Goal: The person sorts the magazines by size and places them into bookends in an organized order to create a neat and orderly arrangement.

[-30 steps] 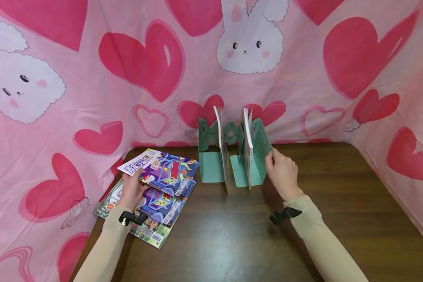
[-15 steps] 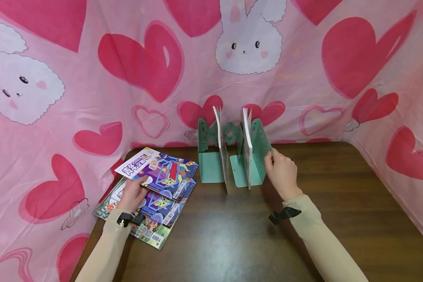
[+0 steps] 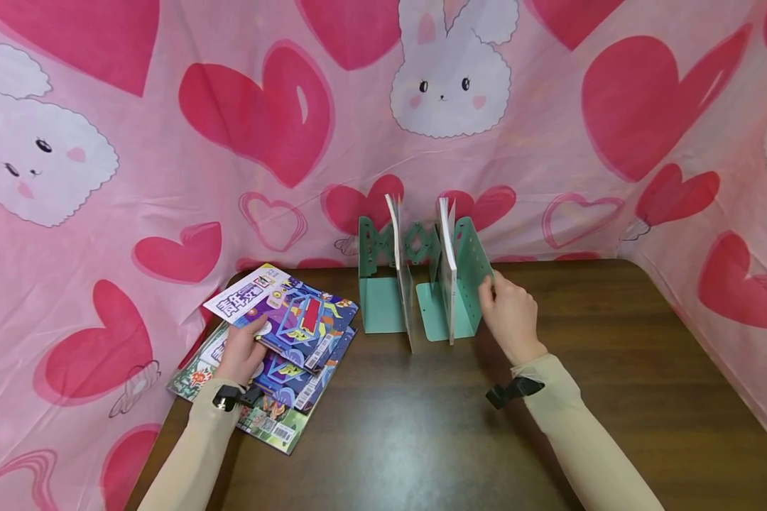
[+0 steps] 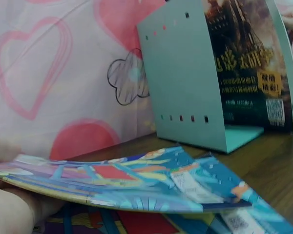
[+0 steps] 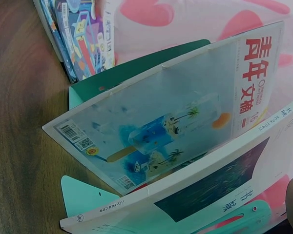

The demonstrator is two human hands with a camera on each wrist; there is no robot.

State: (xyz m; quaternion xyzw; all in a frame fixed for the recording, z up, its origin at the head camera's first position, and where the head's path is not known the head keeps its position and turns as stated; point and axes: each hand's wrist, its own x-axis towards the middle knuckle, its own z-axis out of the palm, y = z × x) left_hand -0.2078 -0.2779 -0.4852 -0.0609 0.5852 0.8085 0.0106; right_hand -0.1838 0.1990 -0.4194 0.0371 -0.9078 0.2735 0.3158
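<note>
With thumb on top and fingers beneath, my left hand (image 3: 241, 353) pinches the near-left edge of a purple-blue magazine (image 3: 309, 319). In the left wrist view that magazine (image 4: 112, 178) is lifted slightly at the hand's side. A matching magazine (image 3: 294, 380) and a green-covered one (image 3: 275, 426) lie beneath it. My right hand (image 3: 514, 319) grips the right-hand panel of a green expandable bookend (image 3: 383, 305). Two magazines stand in the bookend: one with an ice-pop cover (image 5: 171, 117), and a thicker white one (image 5: 205, 180) to its right.
The brown wooden table (image 3: 383, 433) carries everything. A pink cloth (image 3: 358, 128) with hearts and rabbits hangs close behind the bookend and along both sides. Each wrist wears a black strap (image 3: 514, 390) with a small camera.
My left hand has shifted its hold toward the magazine's near-left edge, uncovering more of its white title strip. The magazine has turned and slid slightly toward the left. The right hand stays on the bookend.
</note>
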